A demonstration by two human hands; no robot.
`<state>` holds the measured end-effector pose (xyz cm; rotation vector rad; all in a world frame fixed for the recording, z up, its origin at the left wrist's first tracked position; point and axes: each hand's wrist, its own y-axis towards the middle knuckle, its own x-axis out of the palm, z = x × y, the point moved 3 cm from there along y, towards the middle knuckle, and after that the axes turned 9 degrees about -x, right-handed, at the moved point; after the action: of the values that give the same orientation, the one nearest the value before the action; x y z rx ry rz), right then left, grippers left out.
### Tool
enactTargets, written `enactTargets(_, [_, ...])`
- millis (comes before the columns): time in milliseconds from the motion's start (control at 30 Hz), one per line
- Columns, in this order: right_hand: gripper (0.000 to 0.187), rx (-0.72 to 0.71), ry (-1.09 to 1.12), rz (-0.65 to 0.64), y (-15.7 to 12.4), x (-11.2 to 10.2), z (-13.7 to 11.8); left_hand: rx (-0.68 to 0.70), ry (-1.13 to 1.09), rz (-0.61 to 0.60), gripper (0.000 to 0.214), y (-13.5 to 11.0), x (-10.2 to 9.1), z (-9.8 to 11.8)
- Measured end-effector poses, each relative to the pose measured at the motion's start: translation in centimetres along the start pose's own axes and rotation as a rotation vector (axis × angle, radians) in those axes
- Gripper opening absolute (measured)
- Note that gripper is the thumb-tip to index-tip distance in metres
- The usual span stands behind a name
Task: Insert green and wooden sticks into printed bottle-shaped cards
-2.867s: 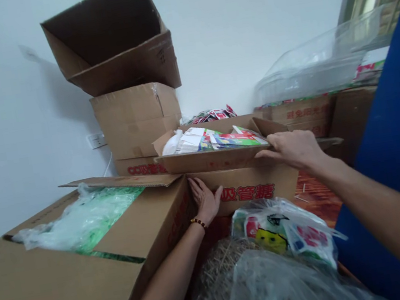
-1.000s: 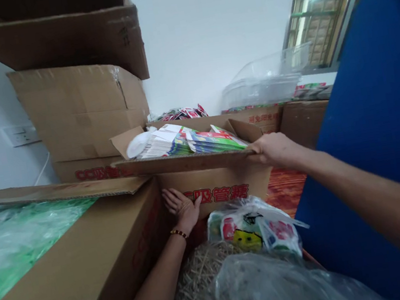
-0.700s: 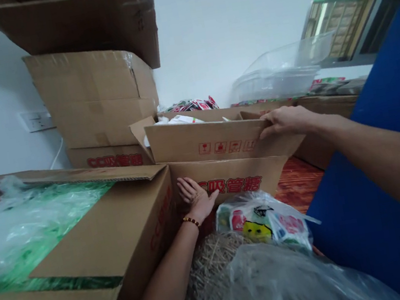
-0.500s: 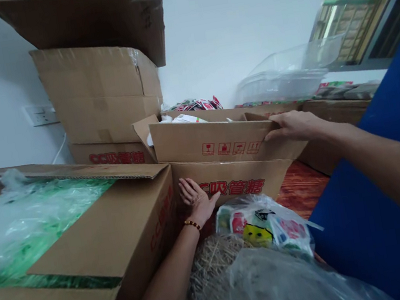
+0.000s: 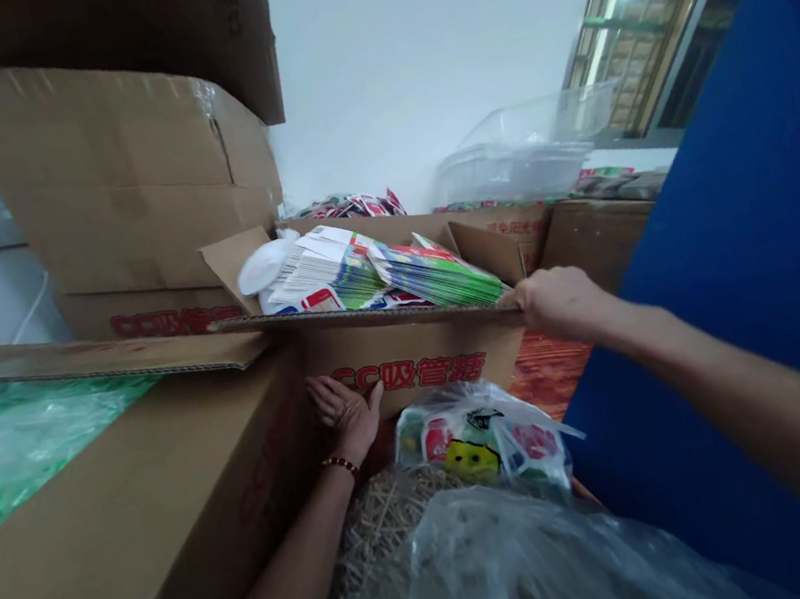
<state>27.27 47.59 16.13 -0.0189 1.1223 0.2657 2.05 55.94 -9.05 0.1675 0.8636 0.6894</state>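
An open cardboard box point(image 5: 416, 358) with red lettering stands ahead of me, and its near flap point(image 5: 372, 317) is folded outward toward me. My right hand point(image 5: 560, 303) grips that flap at its right end, fingers closed over the edge. Against the left part of the box's front, my left hand point(image 5: 348, 411) lies with its fingers stretched out, holding nothing. Inside the box are stacks of printed green and white packets point(image 5: 433, 274) and a white bundle point(image 5: 269, 263). Below my hands sits a clear bag of colourful printed pieces point(image 5: 483, 438).
At left stands another open carton point(image 5: 99, 509) with green and clear plastic in it. Stacked boxes point(image 5: 120, 162) rise behind. Clear plastic tubs point(image 5: 522, 159) sit at the back right, and a blue panel point(image 5: 722, 319) slants along the right. Clear plastic sheeting point(image 5: 518, 564) covers brownish sticks in front.
The near flap has swung down toward me with my right hand, so the packets inside now show. My left hand stays at the box front. The view has shifted right.
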Motion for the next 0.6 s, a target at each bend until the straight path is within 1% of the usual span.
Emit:
enactTargets(67, [0.033,-0.003,-0.054,0.005,-2.3,1.1,-1.5,-0.012,-0.011,-0.046,0.113,0.1,0.0,-0.1])
enactTargets(133, [0.035,-0.007,-0.084,0.013,-3.9,1.6,-2.7,-0.013,-0.024,-0.088,0.114,0.2,-0.1,-0.1])
enactTargets(267, [0.035,-0.026,-0.081,0.026,-5.5,2.0,-4.1,-0.013,-0.040,-0.125,0.113,0.3,-0.1,0.1])
enactTargets(367, [0.033,-0.033,-0.073,0.016,-6.0,2.2,-4.4,-0.008,-0.024,-0.120,0.113,0.3,0.2,0.2])
enactTargets(467, [0.033,0.043,-0.076,-0.005,-5.4,1.7,-3.0,-0.002,-0.005,-0.094,0.115,0.3,0.4,0.3])
enactTargets(533, [0.031,0.105,-0.064,0.009,-3.7,0.5,-1.2,0.000,-0.002,-0.091,0.116,0.4,0.4,0.4])
enactTargets(600, [0.032,0.096,-0.017,0.048,-1.1,-1.3,1.0,-0.002,-0.005,-0.097,0.118,0.4,0.3,0.6])
